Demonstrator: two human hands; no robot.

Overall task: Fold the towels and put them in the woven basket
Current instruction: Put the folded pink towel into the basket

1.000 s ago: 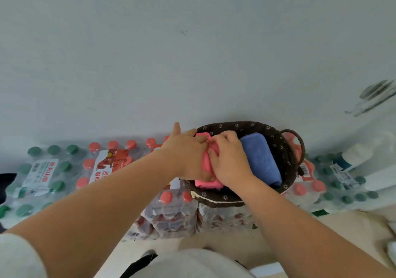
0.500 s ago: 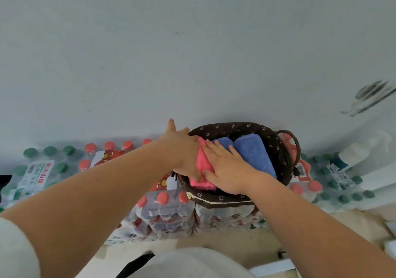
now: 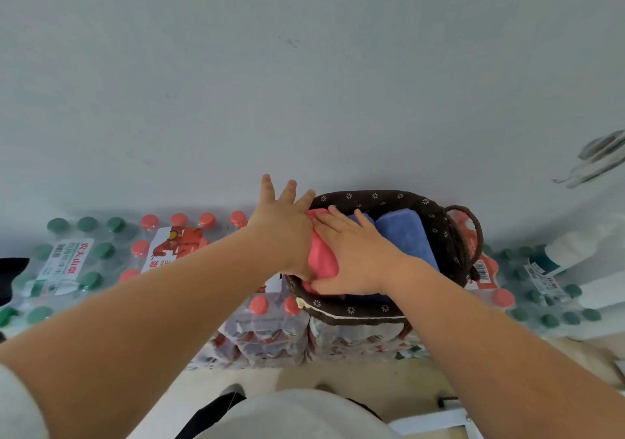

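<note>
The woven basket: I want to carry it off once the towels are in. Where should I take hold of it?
Probably by the dark looped handle on the woven basket's right end, reached from the right, where it stands clear of the rim. The left end is hidden behind the left hand and right hand pressing the pink towel, so any matching handle cannot be seen.

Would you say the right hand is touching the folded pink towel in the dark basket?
Touching: the head view shows the right hand lying flat on the pink towel, covering part of it.
</note>
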